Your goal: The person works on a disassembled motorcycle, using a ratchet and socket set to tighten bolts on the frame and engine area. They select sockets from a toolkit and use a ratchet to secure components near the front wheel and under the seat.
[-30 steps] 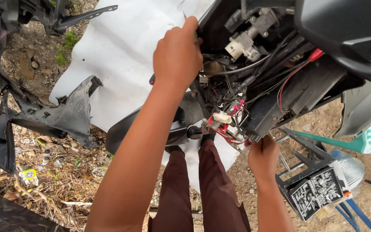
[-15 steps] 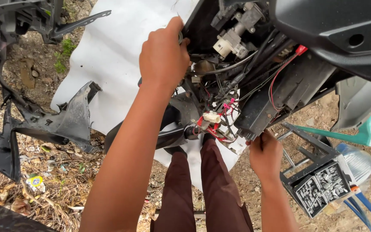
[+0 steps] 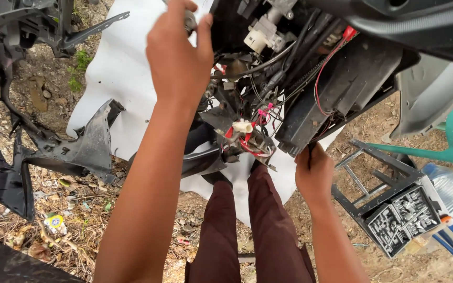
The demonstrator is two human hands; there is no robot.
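A person stands over a stripped scooter front (image 3: 310, 73), both hands in its exposed frame. The left hand (image 3: 179, 57), arm stretched forward and upward, has its fingers curled narrowly around a small grey part (image 3: 190, 21) near the top of the wiring. The right hand (image 3: 314, 173), held low with the wrist bent, grips the bottom edge of a black plastic housing (image 3: 336, 94). Red and black wires (image 3: 252, 131) hang between them. Black body panels (image 3: 43, 141) lie on the ground beside a white sheet (image 3: 116, 73).
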